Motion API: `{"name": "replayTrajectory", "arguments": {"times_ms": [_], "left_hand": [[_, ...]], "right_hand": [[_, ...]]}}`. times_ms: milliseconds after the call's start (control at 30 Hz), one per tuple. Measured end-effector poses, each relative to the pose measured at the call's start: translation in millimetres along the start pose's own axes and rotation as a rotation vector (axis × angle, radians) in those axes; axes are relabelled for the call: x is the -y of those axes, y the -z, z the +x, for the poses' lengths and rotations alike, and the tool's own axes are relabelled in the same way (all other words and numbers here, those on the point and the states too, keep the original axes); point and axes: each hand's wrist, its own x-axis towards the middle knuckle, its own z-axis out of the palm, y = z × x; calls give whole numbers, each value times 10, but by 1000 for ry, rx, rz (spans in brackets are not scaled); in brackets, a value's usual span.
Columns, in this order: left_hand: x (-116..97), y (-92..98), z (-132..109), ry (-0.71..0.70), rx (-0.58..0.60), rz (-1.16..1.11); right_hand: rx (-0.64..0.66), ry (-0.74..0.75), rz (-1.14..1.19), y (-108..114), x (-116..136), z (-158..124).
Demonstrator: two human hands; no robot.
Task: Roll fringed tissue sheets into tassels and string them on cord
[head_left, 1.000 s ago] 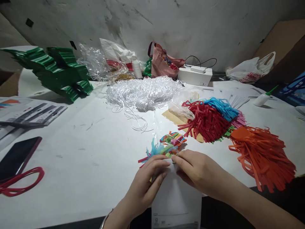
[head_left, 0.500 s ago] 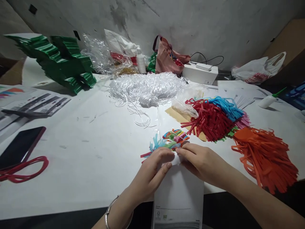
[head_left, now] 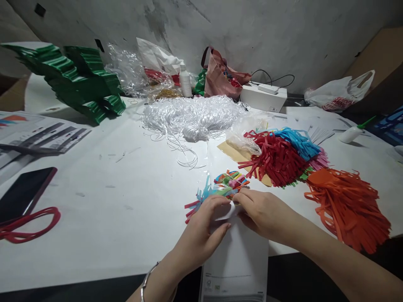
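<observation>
A white printed packet [head_left: 236,260] reaches over the table's near edge, its upper end bulging between my hands. My left hand [head_left: 204,226] curls round that upper end, fingertips on the edge and thumb lower down on the face. With fingers pinched, my right hand [head_left: 264,214] grips the same edge from the right. Just beyond my fingertips lies a bundle of multicoloured paper tassels [head_left: 231,180], with light blue and red strips [head_left: 201,195] spread to the left. My fingers hide where the bundle meets the packet.
Red tassels [head_left: 280,161], blue tassels [head_left: 297,142] and orange tassels [head_left: 346,205] lie to the right. White string [head_left: 195,115] is heaped behind. At left are a phone [head_left: 27,195], a red cord [head_left: 37,224] and green folded paper [head_left: 82,88]. A glue bottle [head_left: 351,134] stands far right.
My left thumb has moved slightly down and away from the fingers, and the packet's upper end shows more. The right hand stays nearly in place. The view has shifted a little.
</observation>
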Motion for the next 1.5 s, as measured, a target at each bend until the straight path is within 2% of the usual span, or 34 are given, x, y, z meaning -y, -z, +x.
{"name": "replayTrajectory", "arguments": {"times_ms": [167,367,500,867,967,1100,1267,1333,1500], "left_hand": [[5,-39,-2,27,15,-40],[32,-121,-3,38,-37,-60],[53,-157,-30,38,-40,-76],[41,-125,-36,63,-38,-75],[48,-138,-66,156,-65,-105],[2,-160,-48,352,-158,-277],[-95,-104,18,609,-101,-753],[-95,-56,15,693,-72,-913],[-88,62,-25,756,-125,-966]], "right_hand": [[72,-33,-11,37,-1,21],[225,-112,103,102,-37,81],[270,-102,146,147,-77,120],[414,-39,584,193,-353,253],[399,-79,612,170,-368,224],[351,-139,503,177,-274,185],[436,-135,539,193,-275,110],[432,-124,569,199,-312,57],[382,-157,617,229,-376,-151]]}}
